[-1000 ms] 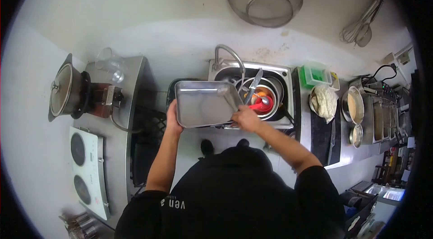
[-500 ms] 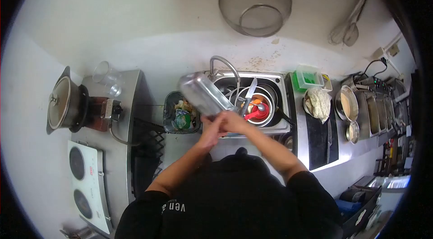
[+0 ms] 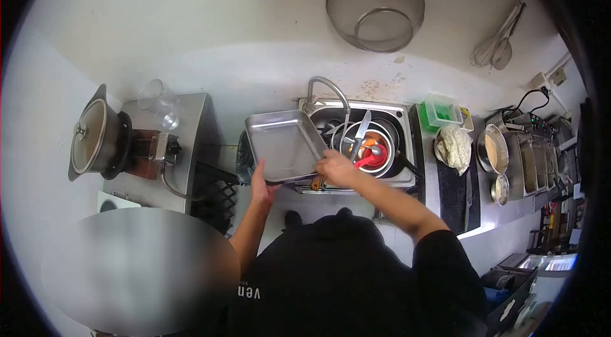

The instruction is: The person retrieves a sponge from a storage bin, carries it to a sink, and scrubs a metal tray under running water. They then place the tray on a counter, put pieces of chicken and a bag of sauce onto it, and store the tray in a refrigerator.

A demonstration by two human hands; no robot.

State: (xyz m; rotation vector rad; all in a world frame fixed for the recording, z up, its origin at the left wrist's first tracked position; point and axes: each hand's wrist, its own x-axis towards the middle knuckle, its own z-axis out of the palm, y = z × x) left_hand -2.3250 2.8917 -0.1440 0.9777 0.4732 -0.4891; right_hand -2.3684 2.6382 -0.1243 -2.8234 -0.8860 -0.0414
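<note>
Between both hands is a rectangular metal tray (image 3: 285,146), tilted so its inside faces up toward me. My left hand (image 3: 263,188) grips its near left edge, fingers partly hidden underneath. My right hand (image 3: 337,168) is closed on the near right side of the tray. The tray covers the left part of the sink (image 3: 407,140) and most of a lined bin (image 3: 244,162). Close to my right hand, a bowl (image 3: 389,157) in the sink holds a red utensil (image 3: 375,157) and other items. A large knife (image 3: 361,130) leans across that bowl.
A curved faucet (image 3: 328,82) rises behind the sink. On the left counter stand a lidded pot (image 3: 92,136) and a clear jug (image 3: 153,96). To the right are a cloth (image 3: 454,147), a green container (image 3: 433,111) and a metal bowl (image 3: 493,146). A blurred oval hides the lower left.
The metal tray has turned from a steep tilt to show its open inside. My hands, earlier close together, have moved apart to its left and right sides. A blurred oval now appears at lower left.
</note>
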